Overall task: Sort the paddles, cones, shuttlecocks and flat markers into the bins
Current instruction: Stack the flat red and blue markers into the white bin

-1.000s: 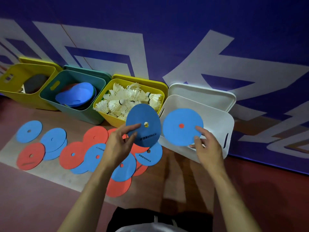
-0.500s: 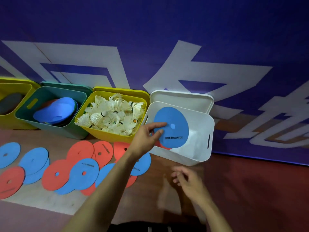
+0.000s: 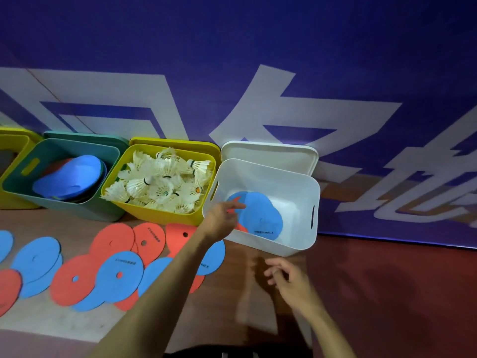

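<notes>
a person's left hand (image 3: pixel 222 220) hangs over the near-left rim of the white bin (image 3: pixel 294 241), fingers loosely extended and holding nothing, just beside the blue flat marker (image 3: pixel 260 215) that lies in the bin on top of a red one whose edge shows beneath it. the right hand (image 3: pixel 289 277) hovers low in front of the bin, fingers loosely curled and holding nothing. the loose flat markers (image 3: pixel 116 267), red and blue discs with small centre holes, lie overlapping on the floor to the left of both hands, in a band that runs left to right along the front of the bins. the nearest of them sit directly under the left forearm, so by position the left hand looks the better placed for the next pick, drawing back and down toward the person; the right hand would have to cross the body to reach the pile. being thin and flat on the floor, a disc will probably need lifting by an overlapping edge. the yellow bin (image 3: pixel 160 215) beside the white one is heaped with shuttlecocks (image 3: pixel 160 184), and the teal bin (image 3: pixel 77 205) holds blue dome-shaped cones (image 3: pixel 69 177). another yellow bin (image 3: pixel 15 140) is cut off at the left edge, its contents not visible. many markers remain on the floor, so the sort seems some way from done.
</notes>
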